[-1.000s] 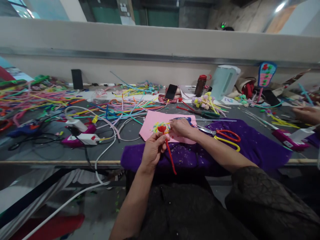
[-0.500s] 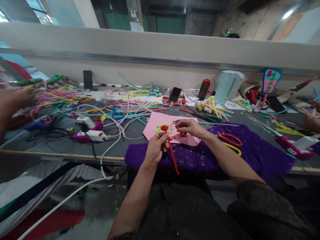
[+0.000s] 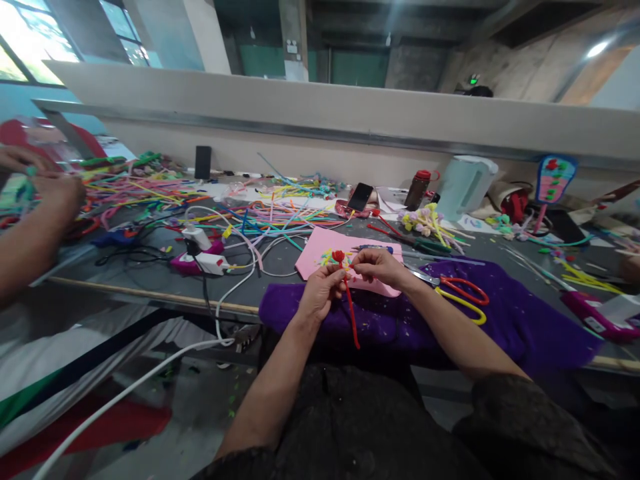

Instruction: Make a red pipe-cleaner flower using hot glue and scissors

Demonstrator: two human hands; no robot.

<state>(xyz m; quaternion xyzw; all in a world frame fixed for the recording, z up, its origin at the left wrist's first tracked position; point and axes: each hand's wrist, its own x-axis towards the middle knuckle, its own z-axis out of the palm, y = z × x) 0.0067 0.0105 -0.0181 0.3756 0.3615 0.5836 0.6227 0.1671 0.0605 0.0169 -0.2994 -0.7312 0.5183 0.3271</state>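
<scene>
My left hand [image 3: 320,299] holds a red pipe cleaner [image 3: 351,312] upright, its curled red head just above my fingers and its stem hanging down over a purple cloth [image 3: 505,313]. My right hand [image 3: 379,265] meets it from the right, fingertips pinching near the curled head. Both hands hover above a pink foam sheet [image 3: 313,251] that carries small coloured bits. Scissors with red and yellow handles [image 3: 463,295] lie on the cloth to the right of my right wrist.
Heaps of coloured pipe cleaners [image 3: 270,217] cover the grey table [image 3: 280,270] behind the sheet. Glue guns [image 3: 197,257] and white cables lie left. A phone [image 3: 361,196], a bottle [image 3: 416,189] and a pale kettle [image 3: 465,187] stand at the back. Another person's hands [image 3: 43,193] work at the far left.
My right hand has left the pink sheet and come to the head of the red pipe cleaner. The view has swung left, so another person's arm now shows at the left.
</scene>
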